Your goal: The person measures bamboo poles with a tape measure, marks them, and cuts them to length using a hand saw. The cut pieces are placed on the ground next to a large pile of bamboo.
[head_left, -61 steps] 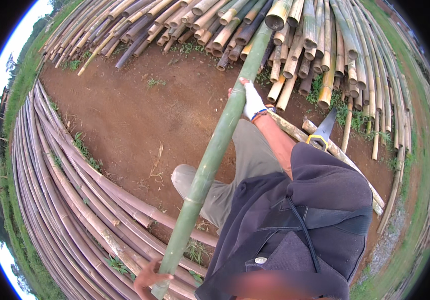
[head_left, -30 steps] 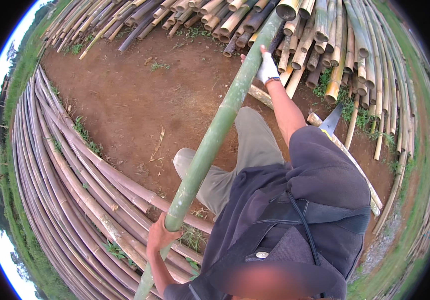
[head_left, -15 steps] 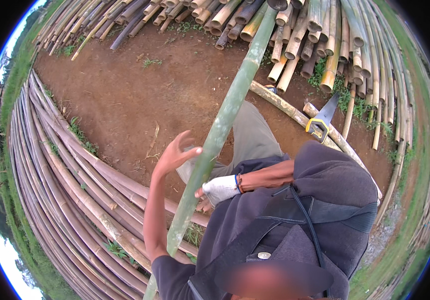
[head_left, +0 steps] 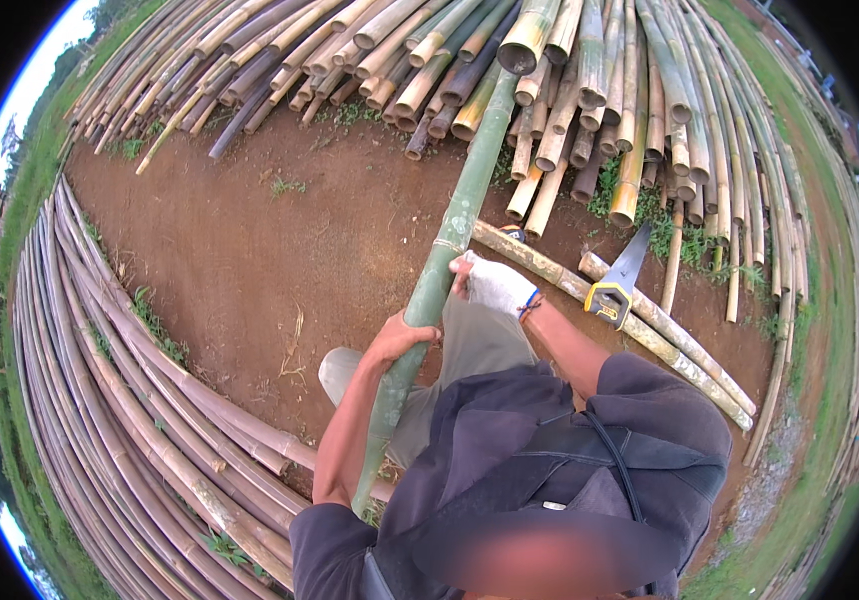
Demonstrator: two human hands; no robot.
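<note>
The left grip [head_left: 402,340] wraps round the green pole [head_left: 432,285], which passes through it, long axis slanting from the pile [head_left: 593,70] ahead and to the right back toward the body. The gloved right grip [head_left: 490,286] sits just farther along, at the pole's right edge, fingers part-curled; whether it clasps or only touches is unclear.

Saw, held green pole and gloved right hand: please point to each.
Saw [head_left: 625,268]: head view, on the blade.
Held green pole [head_left: 434,281]: head view, below a joint.
Gloved right hand [head_left: 497,286]: head view, on its middle.
</note>
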